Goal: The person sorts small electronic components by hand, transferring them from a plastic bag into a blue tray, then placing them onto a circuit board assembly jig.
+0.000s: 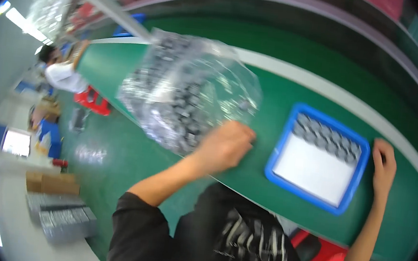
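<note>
A large clear plastic bag (173, 86) lies on the green table, bulging with several small round dark-grey parts (188, 105). At its near right edge is my left hand (225, 145), fingers curled closed; what they hold, if anything, is hidden and blurred. To the right sits a blue-rimmed tray (280, 151) with a white bottom. Rows of round grey parts (328, 138) fill the tray's far side, and its near side shows bare white. Just beyond the tray's right rim my right hand (385, 162) rests on the table, fingers bent, a gap showing between thumb and forefinger.
A pale ledge (316, 83) runs along the far edge of the green table (234, 176). Red stools (92, 100) stand at the left and below the table. Another person (64, 74) sits farther along. Cardboard boxes (55, 184) and grey packages (67, 222) lie at lower left.
</note>
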The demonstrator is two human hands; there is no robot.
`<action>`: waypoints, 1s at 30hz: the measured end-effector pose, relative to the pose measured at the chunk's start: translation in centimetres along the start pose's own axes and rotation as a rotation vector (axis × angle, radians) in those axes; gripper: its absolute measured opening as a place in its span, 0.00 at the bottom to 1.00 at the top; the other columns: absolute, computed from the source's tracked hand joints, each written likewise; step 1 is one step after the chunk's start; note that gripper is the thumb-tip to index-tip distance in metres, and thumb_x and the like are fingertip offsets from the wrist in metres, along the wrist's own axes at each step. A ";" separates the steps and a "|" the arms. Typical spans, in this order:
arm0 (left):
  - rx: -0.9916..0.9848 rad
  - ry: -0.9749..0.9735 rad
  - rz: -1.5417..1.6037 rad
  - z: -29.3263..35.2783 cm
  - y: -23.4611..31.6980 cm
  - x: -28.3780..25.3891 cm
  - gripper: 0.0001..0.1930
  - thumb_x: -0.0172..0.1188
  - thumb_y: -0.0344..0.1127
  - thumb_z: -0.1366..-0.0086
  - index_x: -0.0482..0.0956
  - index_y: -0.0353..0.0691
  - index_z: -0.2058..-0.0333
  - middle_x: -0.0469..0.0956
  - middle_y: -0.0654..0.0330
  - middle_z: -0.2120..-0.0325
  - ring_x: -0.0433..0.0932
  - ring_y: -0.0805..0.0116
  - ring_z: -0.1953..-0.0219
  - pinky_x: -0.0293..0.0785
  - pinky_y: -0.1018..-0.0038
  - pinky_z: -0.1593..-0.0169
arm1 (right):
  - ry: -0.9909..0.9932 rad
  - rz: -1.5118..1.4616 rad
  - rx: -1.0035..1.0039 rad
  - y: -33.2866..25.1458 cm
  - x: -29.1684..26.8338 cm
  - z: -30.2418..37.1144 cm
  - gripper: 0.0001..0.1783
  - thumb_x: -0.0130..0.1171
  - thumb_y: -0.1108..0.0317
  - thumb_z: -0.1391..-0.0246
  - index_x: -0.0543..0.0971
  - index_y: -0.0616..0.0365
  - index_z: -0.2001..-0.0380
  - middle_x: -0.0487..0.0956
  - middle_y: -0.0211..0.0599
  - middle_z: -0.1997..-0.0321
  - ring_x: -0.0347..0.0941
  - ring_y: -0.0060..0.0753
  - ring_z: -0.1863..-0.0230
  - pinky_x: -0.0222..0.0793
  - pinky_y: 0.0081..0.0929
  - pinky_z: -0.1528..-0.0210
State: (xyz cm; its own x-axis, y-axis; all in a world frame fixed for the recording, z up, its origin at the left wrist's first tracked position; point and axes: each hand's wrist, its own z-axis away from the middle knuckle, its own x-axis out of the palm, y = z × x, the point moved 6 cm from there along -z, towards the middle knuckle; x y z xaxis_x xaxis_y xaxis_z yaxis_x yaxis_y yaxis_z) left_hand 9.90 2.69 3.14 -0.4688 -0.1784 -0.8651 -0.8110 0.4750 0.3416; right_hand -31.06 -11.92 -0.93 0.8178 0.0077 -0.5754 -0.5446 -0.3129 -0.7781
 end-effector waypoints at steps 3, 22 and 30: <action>0.027 0.149 0.013 0.5 -0.7 -0.2 0.17 0.69 0.22 0.49 0.81 0.30 0.58 0.81 0.51 0.58 0.79 0.53 0.60 0.77 0.63 0.56 | -0.030 -0.003 -0.019 -1.0 0.2 -0.5 0.09 0.58 0.71 0.39 0.79 0.65 0.58 0.79 0.37 0.50 0.73 0.30 0.47 0.66 0.24 0.44; 0.235 0.013 0.010 -7.4 4.3 4.3 0.06 0.64 0.25 0.50 0.83 0.35 0.70 0.76 0.56 0.64 0.71 0.55 0.60 0.68 0.63 0.57 | 0.023 -0.018 0.116 -0.8 -0.1 0.0 0.08 0.59 0.72 0.41 0.81 0.63 0.60 0.80 0.36 0.50 0.74 0.29 0.48 0.67 0.24 0.44; 0.251 -0.046 0.058 -8.0 4.9 5.1 0.07 0.61 0.29 0.53 0.79 0.34 0.73 0.72 0.53 0.67 0.69 0.52 0.61 0.66 0.60 0.57 | -0.059 0.059 -0.025 2.9 -2.2 0.9 0.10 0.54 0.72 0.37 0.78 0.67 0.57 0.77 0.41 0.47 0.70 0.35 0.42 0.62 0.28 0.38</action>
State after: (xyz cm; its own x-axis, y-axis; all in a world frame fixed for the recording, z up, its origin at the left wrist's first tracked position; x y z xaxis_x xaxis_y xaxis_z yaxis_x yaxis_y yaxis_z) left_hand 0.74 -2.76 3.39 -0.4909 -0.1084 -0.8645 -0.6685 0.6832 0.2939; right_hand -34.61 -11.95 -2.19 0.7717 0.0445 -0.6345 -0.5860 -0.3380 -0.7365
